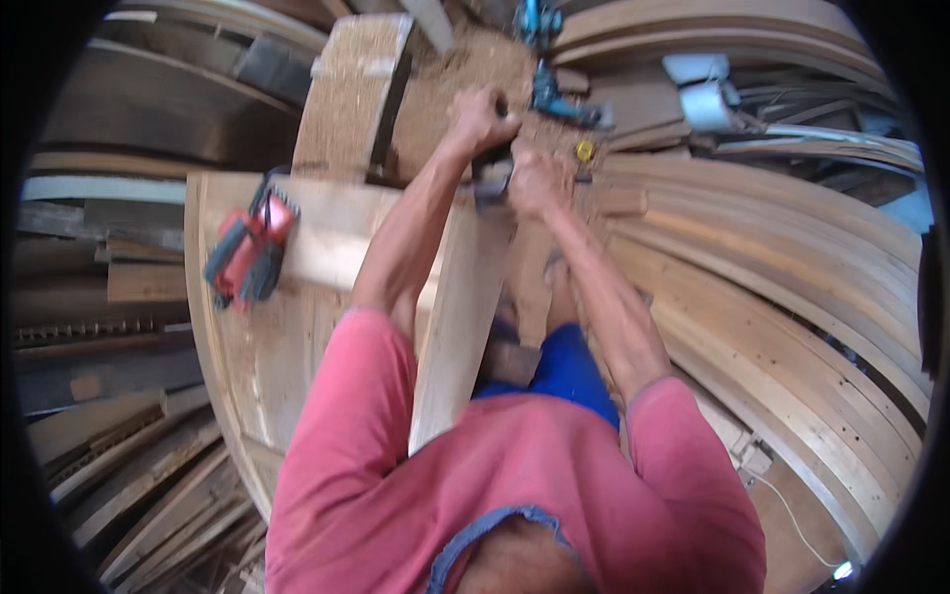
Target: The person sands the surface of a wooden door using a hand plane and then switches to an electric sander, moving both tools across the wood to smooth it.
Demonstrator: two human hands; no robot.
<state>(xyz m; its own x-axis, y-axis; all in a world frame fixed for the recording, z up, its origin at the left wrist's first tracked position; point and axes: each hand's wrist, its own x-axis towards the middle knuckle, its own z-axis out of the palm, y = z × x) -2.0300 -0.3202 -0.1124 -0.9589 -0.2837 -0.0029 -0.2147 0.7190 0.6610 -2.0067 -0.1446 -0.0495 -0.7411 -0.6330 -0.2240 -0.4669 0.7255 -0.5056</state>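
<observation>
Pink short-sleeved cloth shirt [534, 475] with a frayed blue-grey neckline [460, 544] is filling the lower middle, nearest the camera, as the person is leaning over the work. Long, pale-brown wooden boards [762, 287] are lying stacked along the right side, their edges bending with the lens. On the left, a broad, pale wooden panel [322, 342] is lying flat, and a long, light-coloured wooden plank [457, 307] is running beside its right edge, toward the shirt. Beyond the panel's far end, a thick, sawdust-dusted wooden beam [346, 109] is stretching away, with loose tan sawdust [475, 69] spreading to its right. Bright blue cloth shorts [574, 371] are showing below the shirt's front, between the forearms.

On the panel's far left part, a red-and-black power tool [247, 252] is resting, well apart from both hands. Past the work, a teal-and-black power tool [566, 99] is lying near the hands, and a second teal tool [537, 22] is sitting farther off.

Both hands are meeting just right of the beam's near end. The left hand [483, 121] is curling into a tight fist, and the right hand [540, 180] is closing just nearer the body — both are gripping a dark, partly hidden object [491, 190], its exact kind impossible to tell. Just right of them, a small, round yellow object [585, 151] is lying among the sawdust.
</observation>
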